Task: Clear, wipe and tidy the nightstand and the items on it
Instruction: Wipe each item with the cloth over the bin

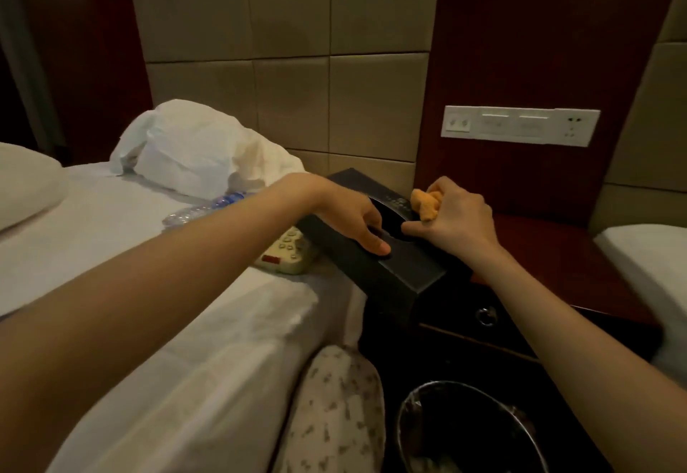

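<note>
Black tissue box [375, 249]: we see it lying tilted across the gap between the bed edge and the nightstand, its oval opening facing up.
Left hand [353, 218]: our fingers press flat on the lid of the box, thumb tip on the top face; the grip is loose and open, holding nothing, only steadying the box.
Right hand [455, 221]: our grip is closed on the orange cloth, knuckles up, with the index finger extended to the rim of the oval opening.
Orange cloth [425, 205]: bunched in our right fist, its free end poking out over the far part of the box lid.
Nightstand [539, 249]: dark reddish wood surface between 2 beds, bare where we can see it; a drawer front with a round metal pull [486, 315] shows below the box.
Remote control [288, 253]: cream, buttons up, on the bed sheet, touching the left side of the box.
Plastic water bottle [202, 210]: lying on its side on the bed [111, 234], behind our left forearm.
White plastic bag [193, 149]: crumpled against the padded headboard [290, 63].
Bin [468, 431]: round, dark, lined, on the floor in front of the nightstand.
Wall panel [520, 125]: white sockets and switches above the surface.
</note>
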